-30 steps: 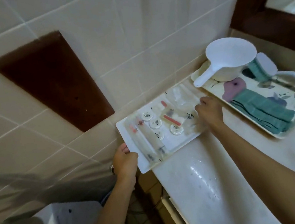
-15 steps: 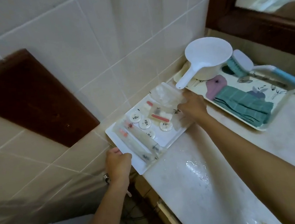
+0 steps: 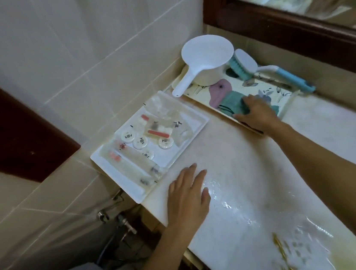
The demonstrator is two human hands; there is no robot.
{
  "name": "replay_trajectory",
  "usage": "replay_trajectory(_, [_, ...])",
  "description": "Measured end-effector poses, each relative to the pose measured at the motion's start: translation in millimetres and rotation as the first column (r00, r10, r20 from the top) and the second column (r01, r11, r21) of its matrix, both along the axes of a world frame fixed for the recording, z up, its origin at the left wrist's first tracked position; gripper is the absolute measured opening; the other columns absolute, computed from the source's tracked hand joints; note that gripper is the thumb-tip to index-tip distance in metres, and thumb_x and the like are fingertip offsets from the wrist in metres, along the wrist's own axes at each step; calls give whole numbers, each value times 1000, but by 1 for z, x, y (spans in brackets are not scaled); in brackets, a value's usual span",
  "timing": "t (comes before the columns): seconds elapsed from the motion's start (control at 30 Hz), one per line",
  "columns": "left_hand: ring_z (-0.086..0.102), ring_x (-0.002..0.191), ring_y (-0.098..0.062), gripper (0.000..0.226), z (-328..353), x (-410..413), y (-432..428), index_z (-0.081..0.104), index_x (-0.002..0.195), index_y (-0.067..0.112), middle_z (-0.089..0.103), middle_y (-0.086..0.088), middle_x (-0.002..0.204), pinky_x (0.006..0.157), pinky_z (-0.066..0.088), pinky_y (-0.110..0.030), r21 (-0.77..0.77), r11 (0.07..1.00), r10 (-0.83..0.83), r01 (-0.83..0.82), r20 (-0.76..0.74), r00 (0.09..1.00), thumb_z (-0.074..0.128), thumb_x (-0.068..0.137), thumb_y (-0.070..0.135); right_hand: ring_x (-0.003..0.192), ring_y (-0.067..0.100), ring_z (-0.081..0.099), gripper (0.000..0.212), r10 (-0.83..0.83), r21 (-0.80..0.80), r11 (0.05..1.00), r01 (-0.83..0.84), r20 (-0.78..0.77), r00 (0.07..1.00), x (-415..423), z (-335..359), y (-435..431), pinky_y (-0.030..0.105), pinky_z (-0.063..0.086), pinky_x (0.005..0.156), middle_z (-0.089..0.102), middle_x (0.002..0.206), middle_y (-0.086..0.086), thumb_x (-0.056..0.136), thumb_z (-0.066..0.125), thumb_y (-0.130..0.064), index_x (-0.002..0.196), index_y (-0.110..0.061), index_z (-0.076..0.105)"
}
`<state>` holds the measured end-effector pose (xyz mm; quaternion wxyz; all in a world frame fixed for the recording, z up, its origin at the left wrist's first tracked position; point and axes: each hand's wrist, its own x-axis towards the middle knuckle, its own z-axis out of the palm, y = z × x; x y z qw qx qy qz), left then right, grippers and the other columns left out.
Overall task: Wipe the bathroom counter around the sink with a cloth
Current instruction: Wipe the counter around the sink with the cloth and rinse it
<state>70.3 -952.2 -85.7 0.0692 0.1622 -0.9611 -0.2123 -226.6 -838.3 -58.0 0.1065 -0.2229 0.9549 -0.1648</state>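
The left hand [image 3: 188, 194] lies flat, palm down, on the counter [image 3: 254, 159], fingers straight and slightly spread, holding nothing; its fingertips reach a film of water [image 3: 225, 198] that spreads away to its right and back toward the person; further back on that side a yellow smear [image 3: 281, 254] sits in the wet. Just beyond this hand and to its left is a white tray [image 3: 131, 185] of small wrapped toiletries [image 3: 151, 142], its near corner hanging over the counter's edge; the hand is close to the tray but apart from it.

The right hand [image 3: 257, 111] is stretched well ahead of the left, over a floral tray [image 3: 263, 86]; it rests on the near end of the cloth [image 3: 229, 103], a folded teal one lying on that tray; the fingers bend down over the cloth with the thumb out to the left; whether they pinch it I cannot tell. Beyond this hand and to its left stands a white scoop [image 3: 208, 61], handle pointing toward the white tray; straight beyond the hand a brush [image 3: 244, 63] leans at the tray's far edge, its blue handle running off to the right; past these rises a dark wooden mirror frame [image 3: 282, 23].
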Motion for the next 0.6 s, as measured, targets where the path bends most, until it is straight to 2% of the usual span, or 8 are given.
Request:
replay_trajectory(0.1, [36, 139, -15, 47, -14, 5, 1, 54, 135, 29, 43, 4, 151, 99, 40, -36, 6, 1000, 1, -1, 7, 1000, 42, 91, 41, 120, 35, 42, 53, 18, 43, 999, -18, 6, 1000, -2, 1, 0, 41, 40, 92, 49, 126, 17, 87, 65, -40, 124, -6, 49])
replay_trajectory(0.17, [26, 142, -11, 48, -19, 7, -1, 49, 140, 31, 36, 7, 155, 103, 33, -33, -2, 1000, -18, 18, 11, 1000, 40, 94, 43, 113, 34, 47, 43, -16, 32, 999, 18, -49, 999, 0, 1, -3, 38, 42, 84, 53, 119, 16, 86, 65, -37, 115, -7, 56])
replay_trajectory(0.27, [25, 144, -10, 49, -19, 9, 0, 48, 141, 32, 33, 8, 156, 107, 31, -33, -1, 1000, -21, 21, 12, 1000, 40, 94, 44, 99, 37, 56, 27, -87, 59, 993, 98, -167, 982, 10, 3, -8, 36, 44, 69, 58, 107, 19, 87, 61, -24, 106, -5, 63])
replay_trajectory(0.37, [29, 143, -11, 49, -19, 7, 0, 51, 139, 32, 35, 8, 155, 106, 33, -35, -1, 1000, -16, 16, 1, 1000, 43, 92, 43, 91, 36, 59, 21, -101, 42, 993, 111, -198, 975, 16, 4, -10, 32, 41, 61, 62, 95, 18, 83, 62, -19, 98, -6, 67])
replay_trajectory(0.43, [28, 143, -11, 49, -19, 7, 0, 52, 138, 31, 36, 9, 155, 106, 33, -35, 7, 1000, -18, 18, 3, 1000, 43, 91, 43, 86, 34, 57, 10, -190, -108, 979, 175, -145, 971, 17, 10, -5, 30, 36, 58, 62, 80, 16, 80, 61, -17, 76, -8, 64])
replay_trajectory(0.47, [28, 143, -11, 49, -19, 7, 0, 53, 138, 31, 36, 9, 155, 106, 34, -35, 13, 1000, -16, 16, 6, 1000, 43, 91, 43, 80, 32, 56, 15, -252, -193, 955, 227, -114, 961, 17, 15, 0, 30, 33, 56, 59, 72, 14, 79, 60, -17, 66, -10, 59])
replay_trajectory(0.53, [29, 143, -12, 50, -18, 7, -1, 54, 137, 30, 37, 8, 154, 105, 37, -37, 22, 999, -27, 27, 8, 1000, 42, 90, 43, 65, 24, 52, 20, -373, -385, 866, 318, -76, 925, 25, 32, 17, 30, 31, 52, 57, 62, 10, 80, 60, -18, 62, -10, 55])
replay_trajectory(0.6, [30, 143, -14, 51, -17, 6, -1, 54, 137, 29, 37, 7, 154, 105, 38, -38, 26, 999, -34, 34, 11, 999, 40, 90, 43, 60, 21, 53, 18, -467, -572, 722, 390, 13, 884, 47, 50, 41, 30, 41, 54, 63, 64, 13, 81, 62, -17, 68, -5, 62])
